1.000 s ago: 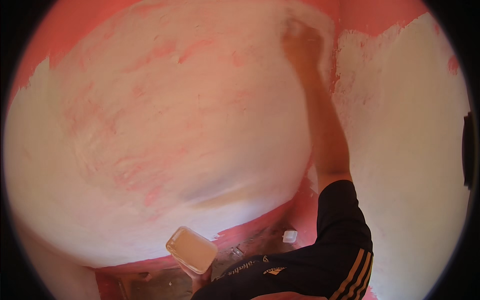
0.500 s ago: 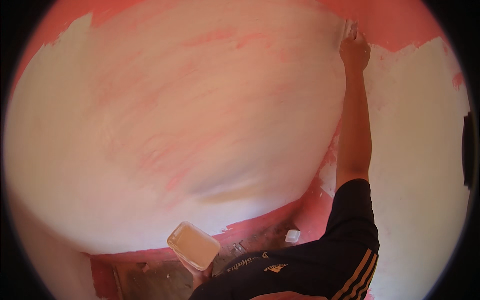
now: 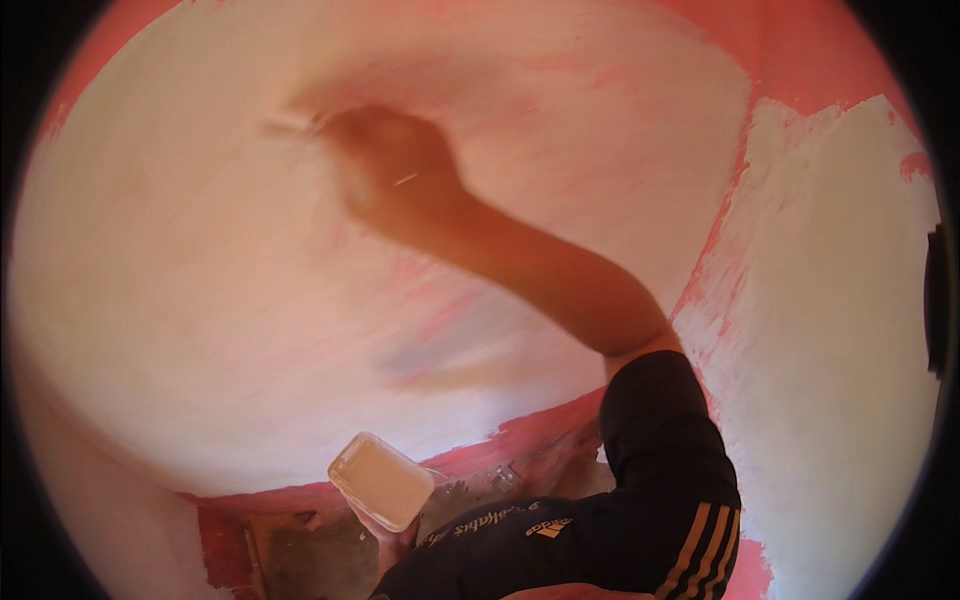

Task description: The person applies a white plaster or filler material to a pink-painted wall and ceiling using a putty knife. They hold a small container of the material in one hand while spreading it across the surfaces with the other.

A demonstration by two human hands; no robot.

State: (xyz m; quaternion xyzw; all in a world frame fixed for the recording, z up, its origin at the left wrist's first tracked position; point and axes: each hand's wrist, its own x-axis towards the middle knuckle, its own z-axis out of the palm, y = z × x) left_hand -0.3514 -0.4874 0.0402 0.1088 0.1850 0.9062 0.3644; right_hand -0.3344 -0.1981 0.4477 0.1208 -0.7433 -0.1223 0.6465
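Observation:
With the arm bent across to the left, my right hand (image 3: 388,150) is up at the wall (image 3: 170,270), closed around a paintbrush (image 3: 290,128). Motion smears both the fingers and the brush, whose pale tip points left against the painted surface. Low in the picture, my left hand (image 3: 393,535) grips a rectangular plastic tub (image 3: 382,484) from below. Smooth cream-coloured paint fills the tub, and its rim is smeared. Most of the left fingers are hidden under it. Pinkish-red streaks show through the thin pale coat on the wall.
A wall corner runs down to the right, where the adjoining wall (image 3: 820,300) is pale with ragged red edges. Bare red paint (image 3: 810,50) spans the top right. Along the wall's foot runs a red band (image 3: 550,425) above a dirty floor (image 3: 310,560). A dark object (image 3: 936,300) sits at the right edge.
My right hand has swept with the brush from the upper right corner far to the left, and the elbow has bent. The tub in my left hand has barely shifted.

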